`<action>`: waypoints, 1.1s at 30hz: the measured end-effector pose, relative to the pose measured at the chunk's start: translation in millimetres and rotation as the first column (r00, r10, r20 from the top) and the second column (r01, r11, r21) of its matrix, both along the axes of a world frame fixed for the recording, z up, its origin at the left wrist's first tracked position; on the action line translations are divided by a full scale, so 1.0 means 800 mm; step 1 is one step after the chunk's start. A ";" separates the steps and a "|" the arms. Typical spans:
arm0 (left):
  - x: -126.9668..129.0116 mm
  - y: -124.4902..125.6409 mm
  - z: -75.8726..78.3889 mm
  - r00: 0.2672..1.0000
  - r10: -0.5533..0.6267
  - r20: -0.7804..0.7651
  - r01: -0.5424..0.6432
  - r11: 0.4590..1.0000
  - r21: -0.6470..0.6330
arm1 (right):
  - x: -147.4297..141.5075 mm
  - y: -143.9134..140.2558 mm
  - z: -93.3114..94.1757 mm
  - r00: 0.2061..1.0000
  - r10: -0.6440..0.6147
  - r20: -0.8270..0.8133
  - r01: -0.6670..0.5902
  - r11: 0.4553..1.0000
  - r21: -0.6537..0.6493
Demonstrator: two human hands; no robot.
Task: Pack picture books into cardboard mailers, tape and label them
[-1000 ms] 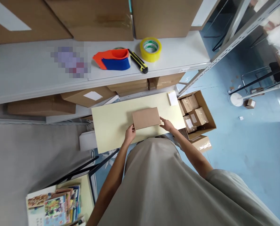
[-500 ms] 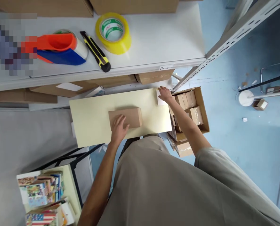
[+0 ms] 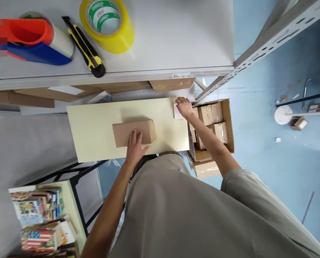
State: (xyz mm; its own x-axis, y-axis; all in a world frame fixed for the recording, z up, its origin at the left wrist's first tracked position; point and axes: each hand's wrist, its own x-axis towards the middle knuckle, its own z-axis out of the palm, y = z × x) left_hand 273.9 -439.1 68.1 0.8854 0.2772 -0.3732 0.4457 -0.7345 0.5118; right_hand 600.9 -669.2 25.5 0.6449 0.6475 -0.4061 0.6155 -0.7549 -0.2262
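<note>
A closed brown cardboard box lies on the pale yellow tabletop. My left hand rests on the box's near side, fingers stretched over its top and thumb held out to the right. At the table's far right corner sits a small white stack of paper slips. My right hand bends over this stack, its fingers curled together at the far edge. The fingertips are partly hidden, and whether one sheet is pinched off cannot be made out.
On the grey shelf are yellow tape, a cutter knife and an orange-blue tape dispenser. An open carton of small boxes stands right of the table. Books fill a lower-left stand. A perforated post rises at right.
My head view has shifted, bringing the shelf items closer and further left. My left thumb has spread away from the fingers on the box. My right hand's fingers look more curled over the slips.
</note>
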 end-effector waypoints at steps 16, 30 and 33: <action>0.227 -0.125 -0.055 0.872 -0.477 -0.112 0.469 0.878 -0.094 | -0.159 -0.122 0.034 0.963 0.239 0.123 -0.254 0.960 0.118; 0.233 -0.136 -0.059 0.837 -0.483 -0.257 0.471 0.875 -0.108 | -0.173 -0.091 0.082 0.795 0.156 -0.586 -0.354 0.904 -0.240; 0.219 -0.131 -0.050 0.932 -0.324 -0.165 0.247 0.897 -0.366 | -0.156 -0.093 0.097 0.691 0.166 -0.704 -0.328 0.939 -0.101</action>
State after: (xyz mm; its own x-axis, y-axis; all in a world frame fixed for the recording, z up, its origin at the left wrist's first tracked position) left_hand 449.1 -543.8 27.8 0.7939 -0.1502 -0.5892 0.3700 -0.6497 0.6641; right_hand 475.9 -743.3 103.3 -0.0287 0.5929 -0.8048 0.5275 -0.6749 -0.5160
